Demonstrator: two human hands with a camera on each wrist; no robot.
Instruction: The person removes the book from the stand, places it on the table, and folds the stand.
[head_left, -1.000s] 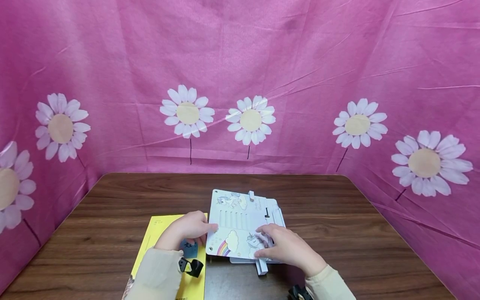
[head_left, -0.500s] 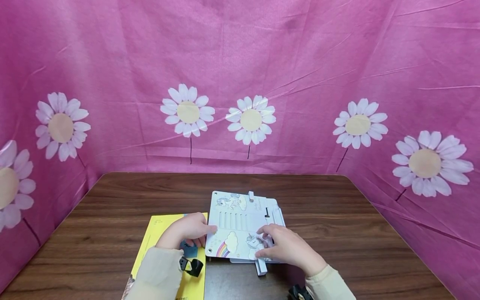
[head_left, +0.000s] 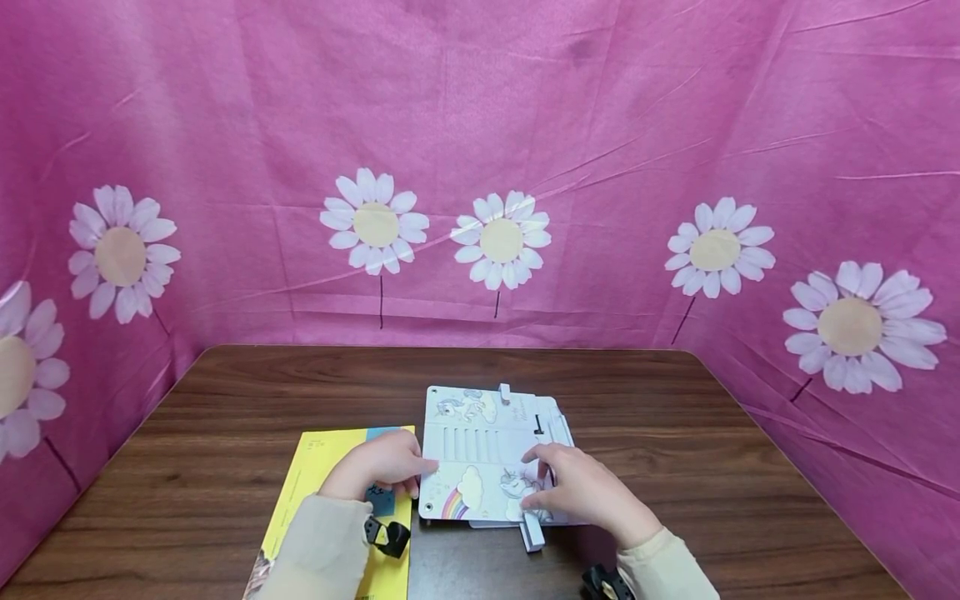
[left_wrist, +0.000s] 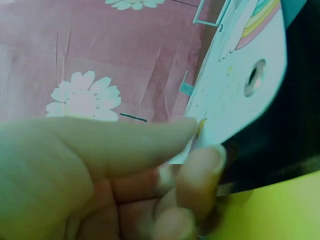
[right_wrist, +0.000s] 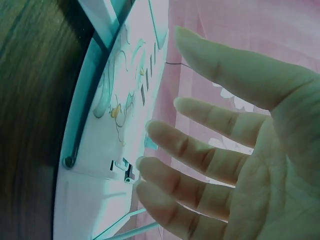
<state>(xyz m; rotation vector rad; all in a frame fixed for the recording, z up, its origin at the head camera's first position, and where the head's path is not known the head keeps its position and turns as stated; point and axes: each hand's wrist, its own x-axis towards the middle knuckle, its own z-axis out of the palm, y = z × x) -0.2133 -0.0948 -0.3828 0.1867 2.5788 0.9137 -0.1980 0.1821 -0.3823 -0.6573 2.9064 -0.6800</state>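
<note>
A white folding book stand (head_left: pixel 483 454) printed with unicorns, a cloud and a rainbow lies near the middle of the table. Its left edge is pinched by my left hand (head_left: pixel 382 462), thumb on the upper face and fingers below. In the left wrist view, thumb and fingertips meet at the panel's edge, beside a round corner hole. My right hand (head_left: pixel 588 492) is over the stand's right part, its fingers spread and slightly bent. The right wrist view shows those fingers close to the printed face, holding nothing; contact there is hard to judge.
A yellow book (head_left: pixel 315 475) with blue patches lies left of the stand, partly beneath my left hand and sleeve. White bars (head_left: pixel 531 533) stick out past the stand's near and far edges. A pink flowered cloth (head_left: pixel 480 125) hangs behind the brown wooden table (head_left: pixel 675 433).
The stand has shifted slightly right and a little nearer to me. My left hand has moved with its edge, and my right hand has also gone slightly right.
</note>
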